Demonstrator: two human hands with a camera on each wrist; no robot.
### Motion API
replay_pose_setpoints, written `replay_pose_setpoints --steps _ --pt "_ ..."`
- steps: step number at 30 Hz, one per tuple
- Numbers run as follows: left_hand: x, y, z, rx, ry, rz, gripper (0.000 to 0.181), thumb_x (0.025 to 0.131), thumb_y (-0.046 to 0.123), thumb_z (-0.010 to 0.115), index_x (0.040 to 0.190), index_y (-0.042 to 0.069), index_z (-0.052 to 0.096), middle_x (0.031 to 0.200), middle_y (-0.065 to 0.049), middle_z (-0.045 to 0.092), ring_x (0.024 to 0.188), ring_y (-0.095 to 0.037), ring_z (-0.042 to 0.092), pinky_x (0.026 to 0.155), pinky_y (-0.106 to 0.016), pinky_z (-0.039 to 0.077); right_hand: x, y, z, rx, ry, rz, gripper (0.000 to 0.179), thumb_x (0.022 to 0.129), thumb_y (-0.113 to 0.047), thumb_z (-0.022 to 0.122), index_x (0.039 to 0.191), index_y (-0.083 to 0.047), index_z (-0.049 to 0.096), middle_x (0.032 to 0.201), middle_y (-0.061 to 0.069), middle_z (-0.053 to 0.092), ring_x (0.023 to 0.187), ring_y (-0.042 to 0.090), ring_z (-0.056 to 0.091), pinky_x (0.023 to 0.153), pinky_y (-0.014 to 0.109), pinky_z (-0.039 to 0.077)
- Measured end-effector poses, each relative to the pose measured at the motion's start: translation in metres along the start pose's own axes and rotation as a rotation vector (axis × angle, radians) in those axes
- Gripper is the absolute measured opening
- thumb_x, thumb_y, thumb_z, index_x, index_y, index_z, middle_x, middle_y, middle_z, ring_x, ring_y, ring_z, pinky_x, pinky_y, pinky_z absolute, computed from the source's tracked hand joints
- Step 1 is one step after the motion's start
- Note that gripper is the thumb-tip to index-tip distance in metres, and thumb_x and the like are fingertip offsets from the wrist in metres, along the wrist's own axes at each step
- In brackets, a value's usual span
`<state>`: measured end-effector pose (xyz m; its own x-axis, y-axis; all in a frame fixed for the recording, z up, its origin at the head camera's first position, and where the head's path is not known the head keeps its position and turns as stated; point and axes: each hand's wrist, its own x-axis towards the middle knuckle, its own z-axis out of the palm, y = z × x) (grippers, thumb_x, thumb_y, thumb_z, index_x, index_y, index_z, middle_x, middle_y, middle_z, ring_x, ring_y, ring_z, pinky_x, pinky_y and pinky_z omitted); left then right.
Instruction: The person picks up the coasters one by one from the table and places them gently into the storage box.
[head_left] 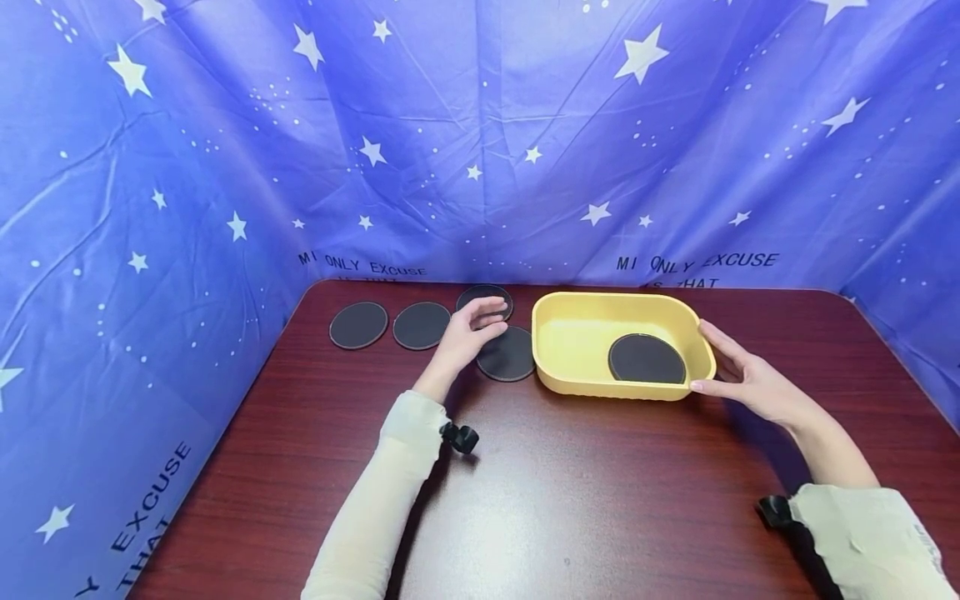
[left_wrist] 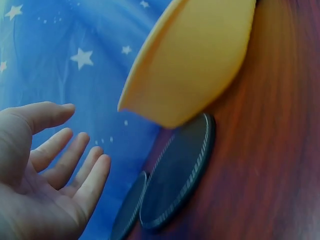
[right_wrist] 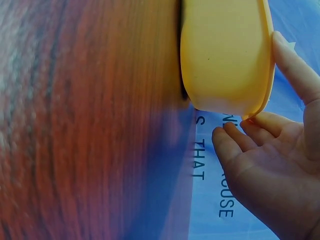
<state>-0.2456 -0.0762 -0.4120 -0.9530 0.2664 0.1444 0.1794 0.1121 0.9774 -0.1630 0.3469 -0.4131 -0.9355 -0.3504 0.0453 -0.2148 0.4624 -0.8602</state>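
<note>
My left hand (head_left: 462, 337) is above two black round coasters, one at the back (head_left: 480, 293) and one nearer (head_left: 506, 357). Its fingers are spread and loosely bent, with nothing between them in the left wrist view. A yellow oblong tub (head_left: 573, 383) stands at the right of these coasters. Inside it, towards its right end, lies another black coaster (head_left: 647, 360). My right hand (head_left: 753, 385) holds the tub's right end, thumb at the near corner and fingertips along the outside of the rim. In the right wrist view the thumb (right_wrist: 295, 65) meets the rim.
Two more black coasters, one far left (head_left: 358, 325) and one beside it (head_left: 422, 326), lie flat on the dark red wooden table (head_left: 570, 500). A blue cloth with white stars (head_left: 450, 125) hangs behind the table and along its sides.
</note>
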Motion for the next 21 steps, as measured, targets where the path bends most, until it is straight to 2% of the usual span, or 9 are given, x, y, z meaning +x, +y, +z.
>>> replay_pose_setpoints --steps 8,14,17,21 --pt "-0.014 -0.013 -0.016 0.094 0.076 -0.115 0.045 0.092 0.001 0.065 0.135 -0.006 0.054 0.138 -0.025 0.058 0.129 -0.038 0.057 0.108 -0.045 0.049 0.001 0.001 0.0 0.012 -0.004 -0.008 0.092 0.092 0.0 0.066 0.16 -0.007 0.006 0.167 0.021 0.006 0.126 -0.026 0.028 0.093 -0.005 0.034" --pt "-0.022 -0.02 -0.019 0.148 0.132 -0.204 0.044 0.091 0.004 0.066 0.133 -0.003 0.057 0.137 -0.022 0.06 0.128 -0.036 0.058 0.106 -0.043 0.05 0.001 0.0 0.0 0.012 -0.007 -0.009 0.092 0.092 0.0 0.066 0.16 -0.006 0.006 0.166 0.022 0.006 0.125 -0.027 0.029 0.093 -0.005 0.034" --pt "-0.024 -0.018 -0.017 0.069 0.123 -0.246 0.047 0.092 0.005 0.064 0.137 -0.003 0.053 0.141 -0.022 0.057 0.127 -0.036 0.058 0.107 -0.045 0.05 0.001 0.0 0.0 0.011 -0.007 -0.004 0.092 0.092 0.0 0.066 0.16 -0.006 0.005 0.166 0.022 0.006 0.125 -0.027 0.029 0.093 -0.005 0.034" --pt "-0.024 -0.015 -0.015 -0.133 0.127 -0.314 0.052 0.095 0.004 0.059 0.144 -0.005 0.043 0.149 -0.023 0.048 0.131 -0.033 0.053 0.113 -0.049 0.043 0.0 0.0 0.0 0.014 -0.007 0.005 0.092 0.092 0.0 0.066 0.16 -0.007 0.005 0.167 0.021 0.006 0.125 -0.027 0.029 0.093 -0.005 0.034"
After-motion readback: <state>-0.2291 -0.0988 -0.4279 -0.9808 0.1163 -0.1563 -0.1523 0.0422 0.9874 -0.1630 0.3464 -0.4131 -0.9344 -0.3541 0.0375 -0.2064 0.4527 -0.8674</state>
